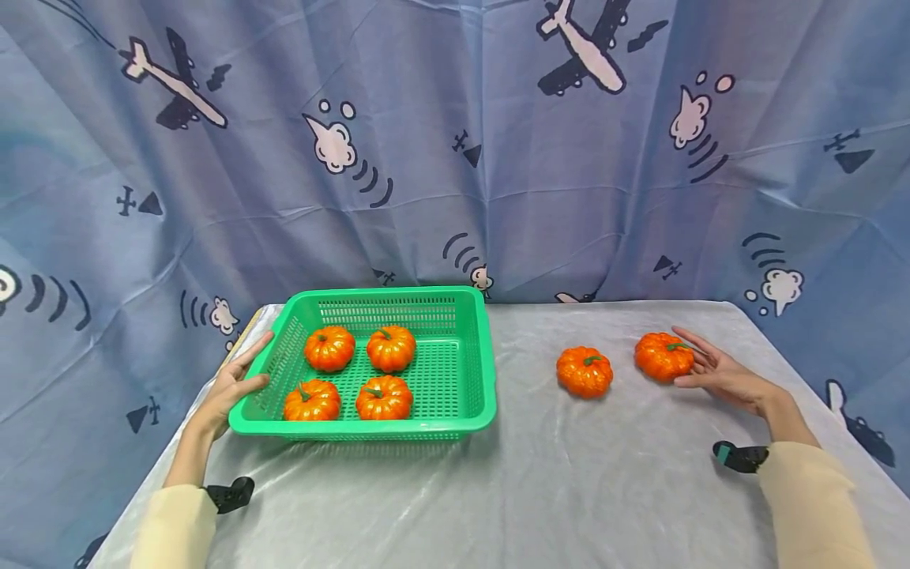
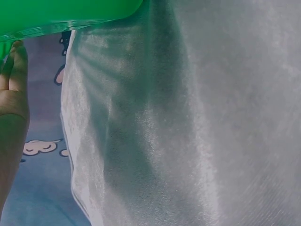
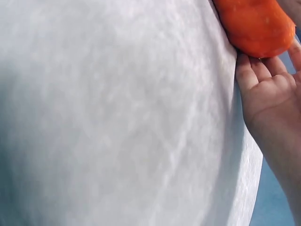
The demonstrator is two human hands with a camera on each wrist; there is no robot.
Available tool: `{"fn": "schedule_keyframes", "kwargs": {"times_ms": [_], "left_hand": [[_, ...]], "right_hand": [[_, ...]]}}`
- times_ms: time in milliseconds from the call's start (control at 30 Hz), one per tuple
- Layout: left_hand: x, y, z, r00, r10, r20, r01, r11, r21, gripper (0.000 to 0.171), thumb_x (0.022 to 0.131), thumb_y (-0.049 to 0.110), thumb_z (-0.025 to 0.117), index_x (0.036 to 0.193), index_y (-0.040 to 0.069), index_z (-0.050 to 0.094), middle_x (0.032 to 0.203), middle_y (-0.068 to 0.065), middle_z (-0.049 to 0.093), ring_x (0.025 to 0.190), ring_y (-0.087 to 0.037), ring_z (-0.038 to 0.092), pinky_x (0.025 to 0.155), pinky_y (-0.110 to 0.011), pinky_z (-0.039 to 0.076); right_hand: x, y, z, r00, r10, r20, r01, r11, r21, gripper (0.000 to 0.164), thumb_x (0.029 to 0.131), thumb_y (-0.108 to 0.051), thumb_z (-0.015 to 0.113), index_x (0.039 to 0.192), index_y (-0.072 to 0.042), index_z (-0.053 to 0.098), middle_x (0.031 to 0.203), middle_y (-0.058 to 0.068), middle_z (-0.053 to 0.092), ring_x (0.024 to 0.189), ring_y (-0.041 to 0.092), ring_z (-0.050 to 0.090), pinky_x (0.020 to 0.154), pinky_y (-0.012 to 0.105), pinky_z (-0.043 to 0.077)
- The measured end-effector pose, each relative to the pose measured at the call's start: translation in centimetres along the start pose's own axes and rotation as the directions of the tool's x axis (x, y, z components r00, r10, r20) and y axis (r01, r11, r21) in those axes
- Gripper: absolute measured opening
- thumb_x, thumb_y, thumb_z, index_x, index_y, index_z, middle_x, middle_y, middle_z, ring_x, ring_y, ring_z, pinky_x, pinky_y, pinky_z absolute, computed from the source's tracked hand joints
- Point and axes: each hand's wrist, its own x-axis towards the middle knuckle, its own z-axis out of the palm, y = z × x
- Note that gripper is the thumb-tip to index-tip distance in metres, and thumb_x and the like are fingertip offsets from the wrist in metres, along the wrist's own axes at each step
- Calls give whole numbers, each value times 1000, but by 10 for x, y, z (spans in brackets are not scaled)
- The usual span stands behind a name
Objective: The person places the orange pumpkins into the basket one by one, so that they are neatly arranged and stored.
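A green plastic basket stands on the left of the table with several orange toy pumpkins inside. My left hand holds its left side, thumb and index finger over the rim. In the left wrist view, other fingertips meet the basket's outer side below the rim. On the right, an orange pumpkin with a green stem lies on the cloth. My right hand is spread around its right side, thumb in front and index finger behind. Fingers touch its lower side in the right wrist view.
A second loose pumpkin lies between the basket and the right-hand pumpkin. Pale cloth covers the table. Behind it hangs a blue curtain with airplane prints. Each sleeve has a black wrist device, such as the right one.
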Motion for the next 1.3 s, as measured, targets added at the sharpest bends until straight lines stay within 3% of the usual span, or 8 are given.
{"fn": "schedule_keyframes", "kwargs": {"times_ms": [267, 567, 700, 800, 967, 1067, 1167, 1300], "left_hand": [[-2, -1, 0, 1000, 25, 1, -25, 1000, -11, 69, 92, -8, 47, 153, 12, 22, 151, 8, 34, 108, -3, 57, 80, -24, 53], [-1, 1, 3, 1000, -14, -9, 14, 1000, 24, 68, 93, -5, 49, 153, 17, 23, 154, -4, 28, 104, -5, 59, 78, -27, 55], [0, 2, 3, 1000, -9, -15, 9, 999, 32, 68, 93, -4, 49, 153, 16, 24, 149, 2, 35, 102, -6, 60, 77, -26, 55], [0, 1, 2, 1000, -1, -17, 1, 1000, 27, 68, 93, -5, 49, 153, 15, 24, 140, 9, 40, 101, -7, 61, 77, -27, 55], [0, -1, 2, 1000, 2, -12, -2, 1000, 12, 68, 93, -5, 48, 153, 13, 22, 151, 1, 32, 105, -5, 59, 80, -25, 54], [0, -2, 2, 1000, -2, -12, 2, 1000, 6, 68, 92, -6, 48, 153, 13, 22, 155, -2, 27, 105, -5, 59, 80, -26, 54], [0, -2, 1, 1000, -4, -14, 4, 1000, -1, 69, 92, -6, 48, 153, 14, 22, 147, 5, 38, 102, -7, 61, 78, -27, 55], [1, -2, 0, 1000, -5, -16, 5, 1000, 0, 69, 92, -5, 48, 153, 14, 22, 132, 14, 45, 99, -8, 62, 76, -28, 56]], "right_hand": [[16, -5, 14, 998, 8, -64, -10, 1000, -29, 100, 87, -4, 65, 155, -26, -6, 153, 27, -22, 136, 51, -9, 102, 73, 4], [29, 0, 22, 986, 5, -165, -26, 992, -121, 96, 88, -16, 68, 156, -19, 0, 154, 30, 1, 132, 49, 15, 105, 68, 19], [29, -2, 26, 971, 2, -239, -42, 985, -165, 84, 90, -26, 67, 153, -14, 14, 147, 25, 21, 122, 35, 32, 99, 49, 38], [30, -6, 27, 953, -13, -303, -40, 985, -169, 80, 92, -30, 65, 151, -7, 17, 141, 21, 28, 113, 23, 38, 93, 36, 40], [30, -15, 29, 927, -25, -374, -54, 979, -198, 86, 92, -39, 62, 151, 2, 15, 138, 22, 32, 109, 20, 39, 97, 46, 38], [31, -21, 30, 921, -25, -388, -54, 980, -192, 87, 92, -40, 62, 151, 3, 15, 136, 18, 34, 108, 17, 39, 93, 32, 42], [31, -29, 32, 926, -57, -374, -16, 982, -189, 85, 92, -38, 62, 151, 1, 16, 134, 10, 37, 104, 11, 41, 82, 16, 43], [35, -41, 37, 933, -111, -342, 46, 980, -192, 79, 94, -35, 61, 151, -3, 19, 125, -5, 41, 102, 6, 43, 78, 10, 44]]}}
